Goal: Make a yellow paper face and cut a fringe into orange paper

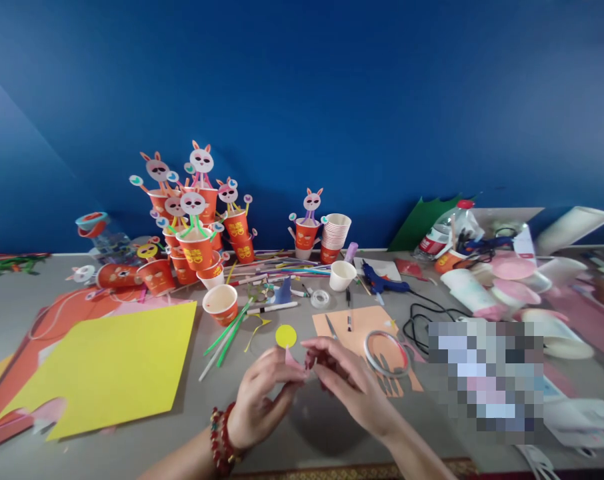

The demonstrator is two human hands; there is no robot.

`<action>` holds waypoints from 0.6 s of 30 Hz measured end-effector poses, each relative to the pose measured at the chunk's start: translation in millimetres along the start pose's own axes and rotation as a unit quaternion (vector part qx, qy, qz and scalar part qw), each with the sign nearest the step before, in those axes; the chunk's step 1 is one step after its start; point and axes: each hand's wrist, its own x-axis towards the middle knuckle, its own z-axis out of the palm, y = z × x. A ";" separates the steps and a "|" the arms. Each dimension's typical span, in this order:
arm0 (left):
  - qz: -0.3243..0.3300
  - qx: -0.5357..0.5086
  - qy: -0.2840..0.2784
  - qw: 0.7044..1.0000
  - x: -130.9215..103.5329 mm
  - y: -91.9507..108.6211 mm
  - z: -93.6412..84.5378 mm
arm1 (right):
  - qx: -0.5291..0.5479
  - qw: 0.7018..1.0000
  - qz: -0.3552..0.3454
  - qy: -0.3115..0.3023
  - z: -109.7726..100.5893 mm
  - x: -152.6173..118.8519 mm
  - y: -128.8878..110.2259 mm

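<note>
My left hand [265, 393], with beaded bracelets at its wrist, pinches a small pink paper piece [293, 360]. My right hand [355, 387] meets it with thumb and fingers closed at the paper's right end. Whatever is between those right fingertips is too small and partly hidden to make out. Just beyond my fingertips lies a yellow paper circle [286, 336]. A peach paper sheet [357, 320] with cut strips is to the right, bearing a roll of tape [386, 353]. Green straws [232, 340] lie to the left, near an orange-and-white paper cup [221, 305].
A large yellow sheet [132, 367] covers the left side. Orange cups [197, 250] with rabbit-face figures stand behind, and stacked cups [336, 237] rise at centre back. A blue glue gun [382, 277] with a black cord, a plastic bottle [445, 227] and white-and-pink cups [472, 293] crowd the right.
</note>
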 end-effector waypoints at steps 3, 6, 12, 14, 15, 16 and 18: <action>0.004 0.000 0.008 1.000 0.7 -0.6 0.4 | -0.021 1.000 -0.018 0.003 -3.4 5.2 -2.0; -0.017 0.009 0.027 0.999 1.4 -1.8 1.9 | -0.048 0.996 -0.064 0.023 -5.7 7.6 -4.2; -0.056 0.034 0.046 0.997 1.7 -4.3 3.3 | -0.081 0.994 -0.075 0.009 -10.5 2.9 -8.1; -0.061 0.034 0.047 0.996 1.6 -5.3 3.4 | -0.086 0.994 -0.071 0.002 -11.0 0.8 -8.4; -0.064 0.033 0.048 0.996 1.4 -5.9 3.4 | -0.086 0.994 -0.072 0.001 -11.2 -0.1 -8.2; -0.068 0.033 0.049 0.996 1.2 -6.5 3.5 | -0.088 0.993 -0.074 0.005 -11.4 -0.7 -7.9; -0.077 0.033 0.049 0.995 0.5 -8.0 3.8 | -0.095 0.992 -0.085 0.022 -12.2 -1.1 -6.7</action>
